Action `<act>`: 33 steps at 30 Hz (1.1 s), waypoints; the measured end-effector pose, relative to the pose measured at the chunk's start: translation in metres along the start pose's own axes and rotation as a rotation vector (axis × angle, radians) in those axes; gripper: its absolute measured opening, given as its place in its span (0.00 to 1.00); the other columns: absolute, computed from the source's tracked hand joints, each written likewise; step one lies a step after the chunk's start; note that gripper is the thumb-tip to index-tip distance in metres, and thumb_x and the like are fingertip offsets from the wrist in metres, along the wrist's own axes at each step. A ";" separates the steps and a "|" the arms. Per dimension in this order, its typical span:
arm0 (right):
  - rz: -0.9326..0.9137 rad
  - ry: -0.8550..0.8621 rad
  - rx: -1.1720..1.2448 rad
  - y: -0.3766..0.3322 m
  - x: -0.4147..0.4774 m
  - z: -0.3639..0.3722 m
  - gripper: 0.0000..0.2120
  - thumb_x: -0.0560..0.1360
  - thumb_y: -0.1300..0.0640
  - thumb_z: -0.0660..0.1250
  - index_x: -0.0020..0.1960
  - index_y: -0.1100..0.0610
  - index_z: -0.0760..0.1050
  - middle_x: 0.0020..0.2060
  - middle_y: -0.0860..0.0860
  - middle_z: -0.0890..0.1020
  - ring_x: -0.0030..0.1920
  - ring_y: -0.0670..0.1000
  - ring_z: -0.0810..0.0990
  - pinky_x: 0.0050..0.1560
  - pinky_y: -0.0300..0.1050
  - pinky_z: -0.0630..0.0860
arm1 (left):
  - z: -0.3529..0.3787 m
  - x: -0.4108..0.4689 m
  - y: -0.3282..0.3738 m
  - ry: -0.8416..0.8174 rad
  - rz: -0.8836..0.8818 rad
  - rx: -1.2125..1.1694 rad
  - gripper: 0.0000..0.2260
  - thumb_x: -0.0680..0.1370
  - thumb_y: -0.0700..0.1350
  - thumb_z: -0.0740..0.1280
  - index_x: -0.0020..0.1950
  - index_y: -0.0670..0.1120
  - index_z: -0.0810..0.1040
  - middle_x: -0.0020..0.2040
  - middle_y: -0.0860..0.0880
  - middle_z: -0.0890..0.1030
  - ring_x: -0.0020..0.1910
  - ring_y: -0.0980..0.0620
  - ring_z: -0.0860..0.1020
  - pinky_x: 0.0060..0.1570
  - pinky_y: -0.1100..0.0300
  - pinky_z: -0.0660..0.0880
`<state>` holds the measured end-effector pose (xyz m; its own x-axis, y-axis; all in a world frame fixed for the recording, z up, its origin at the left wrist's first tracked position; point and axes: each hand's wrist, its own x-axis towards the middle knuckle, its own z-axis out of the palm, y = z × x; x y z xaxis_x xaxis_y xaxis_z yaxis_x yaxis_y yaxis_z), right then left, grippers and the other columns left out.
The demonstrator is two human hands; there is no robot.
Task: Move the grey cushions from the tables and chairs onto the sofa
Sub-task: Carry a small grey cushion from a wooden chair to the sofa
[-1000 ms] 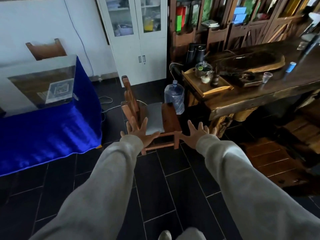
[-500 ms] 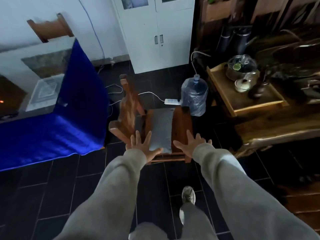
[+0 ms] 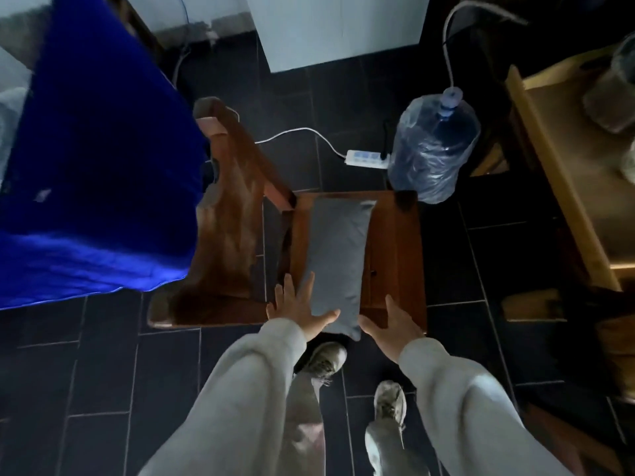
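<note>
A long grey cushion (image 3: pixel 336 255) lies lengthwise on the seat of a wooden chair (image 3: pixel 395 255), its near end hanging slightly over the seat's front edge. My left hand (image 3: pixel 299 310) is spread open over the cushion's near left corner, thumb across the fabric. On the other side, my right hand (image 3: pixel 391 324) hovers open over the seat just right of the cushion's near end. Neither hand grips anything. The sofa is out of view.
A blue-draped table (image 3: pixel 96 173) stands at the left beside the chair back (image 3: pixel 233 214). A large water bottle (image 3: pixel 433 149) and a power strip (image 3: pixel 367 158) with cables sit on the dark tiled floor behind the chair. A wooden tray table (image 3: pixel 563 187) is right.
I have stepped up to the chair and the view has tilted down. Both open hands have come closer to the cushion's near end, the left now over its corner.
</note>
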<state>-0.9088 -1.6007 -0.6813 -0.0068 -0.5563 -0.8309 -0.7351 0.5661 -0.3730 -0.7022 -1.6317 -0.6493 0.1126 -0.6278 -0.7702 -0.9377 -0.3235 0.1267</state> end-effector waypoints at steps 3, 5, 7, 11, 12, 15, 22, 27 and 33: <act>0.043 -0.001 0.167 -0.002 0.044 0.023 0.48 0.78 0.33 0.65 0.85 0.50 0.43 0.83 0.55 0.61 0.80 0.59 0.63 0.75 0.56 0.63 | 0.009 0.053 -0.008 -0.042 0.003 -0.096 0.46 0.78 0.70 0.66 0.85 0.64 0.38 0.87 0.45 0.37 0.86 0.41 0.43 0.82 0.39 0.49; 0.086 -0.017 0.265 -0.007 0.067 0.043 0.48 0.77 0.35 0.67 0.85 0.50 0.44 0.82 0.56 0.62 0.79 0.60 0.65 0.73 0.54 0.65 | 0.018 0.085 -0.013 -0.076 -0.001 -0.214 0.47 0.78 0.68 0.68 0.85 0.64 0.38 0.87 0.45 0.39 0.86 0.40 0.48 0.81 0.39 0.53; 0.100 -0.026 0.370 -0.013 0.083 0.064 0.48 0.76 0.38 0.71 0.85 0.52 0.47 0.82 0.55 0.62 0.80 0.59 0.64 0.75 0.53 0.63 | 0.027 0.112 -0.017 -0.102 -0.015 -0.369 0.49 0.77 0.64 0.71 0.86 0.61 0.40 0.87 0.44 0.43 0.85 0.40 0.52 0.81 0.43 0.57; 0.133 0.073 0.325 -0.025 0.092 0.088 0.45 0.74 0.43 0.75 0.82 0.56 0.57 0.78 0.56 0.69 0.76 0.60 0.69 0.74 0.55 0.68 | 0.037 0.145 -0.023 -0.114 -0.118 -0.547 0.55 0.74 0.66 0.75 0.87 0.53 0.42 0.86 0.42 0.56 0.82 0.41 0.62 0.77 0.50 0.62; 0.143 0.123 0.303 -0.027 0.092 0.088 0.41 0.74 0.44 0.76 0.80 0.56 0.62 0.74 0.56 0.73 0.74 0.60 0.72 0.72 0.55 0.71 | 0.037 0.148 -0.022 -0.121 -0.137 -0.528 0.57 0.71 0.68 0.75 0.87 0.54 0.42 0.85 0.41 0.58 0.81 0.39 0.64 0.75 0.48 0.64; 0.147 0.200 0.273 -0.034 0.087 0.074 0.27 0.73 0.46 0.77 0.68 0.55 0.76 0.64 0.54 0.79 0.65 0.58 0.79 0.65 0.51 0.75 | 0.025 0.153 -0.009 -0.176 -0.155 -0.459 0.67 0.59 0.78 0.73 0.86 0.55 0.41 0.84 0.41 0.59 0.79 0.36 0.66 0.74 0.43 0.66; 0.161 0.352 0.333 -0.028 0.028 0.012 0.29 0.66 0.41 0.81 0.64 0.51 0.80 0.52 0.46 0.78 0.53 0.51 0.79 0.54 0.43 0.75 | 0.014 0.120 0.069 -0.234 -0.167 -0.414 0.69 0.60 0.75 0.77 0.85 0.55 0.35 0.83 0.38 0.60 0.78 0.32 0.66 0.78 0.36 0.62; 0.273 0.383 0.311 0.008 -0.067 -0.016 0.23 0.67 0.35 0.78 0.51 0.51 0.80 0.45 0.46 0.78 0.46 0.48 0.76 0.46 0.41 0.72 | 0.030 0.032 0.134 -0.270 -0.006 -0.233 0.68 0.63 0.69 0.80 0.85 0.52 0.36 0.83 0.34 0.57 0.80 0.32 0.63 0.79 0.38 0.61; 0.398 0.492 0.440 0.065 -0.220 0.010 0.21 0.69 0.36 0.77 0.50 0.51 0.81 0.48 0.48 0.82 0.51 0.51 0.80 0.49 0.43 0.76 | 0.072 -0.120 0.165 -0.397 0.205 0.023 0.64 0.68 0.71 0.77 0.85 0.51 0.36 0.85 0.37 0.53 0.82 0.34 0.60 0.80 0.39 0.59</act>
<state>-0.9483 -1.4360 -0.5269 -0.5910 -0.4079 -0.6959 -0.2771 0.9129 -0.2997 -0.8940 -1.5581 -0.5811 -0.2067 -0.3556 -0.9115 -0.9352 -0.2021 0.2909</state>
